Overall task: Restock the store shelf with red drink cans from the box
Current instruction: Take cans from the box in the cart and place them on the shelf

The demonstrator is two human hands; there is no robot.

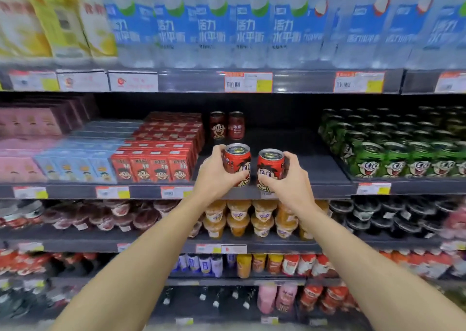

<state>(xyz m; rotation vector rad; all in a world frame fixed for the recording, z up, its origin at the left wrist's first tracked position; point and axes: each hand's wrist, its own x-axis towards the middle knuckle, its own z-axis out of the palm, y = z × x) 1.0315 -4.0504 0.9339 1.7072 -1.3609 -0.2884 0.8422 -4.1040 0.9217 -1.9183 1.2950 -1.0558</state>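
The dark shelf (pixel 315 174) stretches wide, its bare middle bay the landmark here. Right of that bay, green cans (pixel 393 144) are packed tight; left of it, red cartons (pixel 164 154) stand in rows. Deep at the bay's back, two red cans (pixel 227 125) stand upright side by side. At the bay's front edge, the left hand (pixel 214 177) wraps its fingers around one red can (pixel 237 160), and the right hand (pixel 287 179) grips a second red can (pixel 269 166) just beside it, both upright.
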